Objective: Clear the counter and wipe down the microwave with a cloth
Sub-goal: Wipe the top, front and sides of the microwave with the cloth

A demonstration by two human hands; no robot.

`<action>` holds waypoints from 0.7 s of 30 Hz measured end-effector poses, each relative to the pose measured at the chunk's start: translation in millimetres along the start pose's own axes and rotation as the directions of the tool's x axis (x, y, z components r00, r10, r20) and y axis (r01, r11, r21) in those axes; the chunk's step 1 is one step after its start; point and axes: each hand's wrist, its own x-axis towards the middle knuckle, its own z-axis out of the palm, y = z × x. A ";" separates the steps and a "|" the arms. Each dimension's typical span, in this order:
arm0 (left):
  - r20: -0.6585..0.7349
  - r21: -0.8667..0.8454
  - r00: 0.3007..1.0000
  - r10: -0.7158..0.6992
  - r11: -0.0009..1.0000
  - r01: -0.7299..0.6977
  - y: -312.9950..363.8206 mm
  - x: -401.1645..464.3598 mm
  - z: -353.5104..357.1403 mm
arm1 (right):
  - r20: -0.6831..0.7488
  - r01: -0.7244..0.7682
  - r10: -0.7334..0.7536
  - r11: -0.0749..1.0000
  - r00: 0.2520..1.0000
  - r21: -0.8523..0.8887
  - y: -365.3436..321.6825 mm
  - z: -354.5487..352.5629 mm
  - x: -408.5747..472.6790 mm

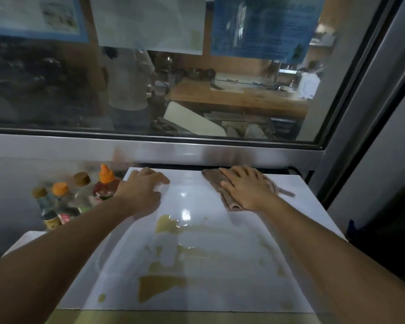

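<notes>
The white top of the microwave [197, 253] fills the middle of the view, glossy and marked with yellowish-brown stains. A brown cloth [214, 177] lies at its far right corner. My right hand [246, 187] presses flat on the cloth with straight, spread fingers. My left hand [143, 188] rests on the far left edge of the microwave top, fingers bent over the surface and holding nothing.
Several sauce bottles [80, 197] with orange and brown caps stand on the counter left of the microwave. A metal sill [173, 150] and a large window run behind. A dark frame [360, 113] rises on the right.
</notes>
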 end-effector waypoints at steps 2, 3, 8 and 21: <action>-0.021 -0.016 1.000 0.002 1.000 -0.002 -2.1 0.5 2.7 | -0.003 0.029 -0.029 1.000 1.000 0.008 -34.2 4.9 15.2; -0.034 -0.016 0.999 0.003 1.000 -0.004 -2.9 -0.1 3.9 | 0.003 0.037 -0.037 0.999 0.999 0.017 -49.7 7.0 22.3; 0.016 -0.026 0.999 0.050 0.998 -0.050 -6.8 -7.0 -4.2 | 0.020 0.113 -0.115 0.991 0.993 0.070 -64.7 7.9 30.3; -0.116 -0.152 0.992 -0.056 0.988 0.038 -49.3 -53.5 -11.4 | -0.012 0.070 -0.070 0.997 0.997 -0.010 -50.7 11.9 23.0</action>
